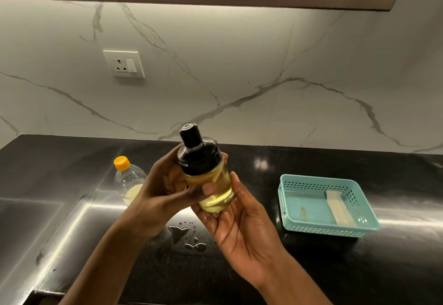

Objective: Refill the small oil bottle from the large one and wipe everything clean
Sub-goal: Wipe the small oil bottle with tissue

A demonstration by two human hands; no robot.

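The small oil bottle (206, 175) has a black cap and clear glass full of yellow oil. I hold it tilted above the counter at the middle of the view. My left hand (167, 192) grips its side, thumb across the glass. My right hand (239, 220) cups it from below and behind, fingers curled round the base. The large oil bottle (128, 180), clear with an orange cap and a little oil at the bottom, stands on the black counter to the left, partly hidden by my left hand.
Spilled drops (184, 235) lie on the black counter (311, 268) below my hands. A teal plastic basket (318, 230) with a pale strip inside sits to the right. A sink edge (36, 208) is at the left. A wall socket (124, 64) is on the marble backsplash.
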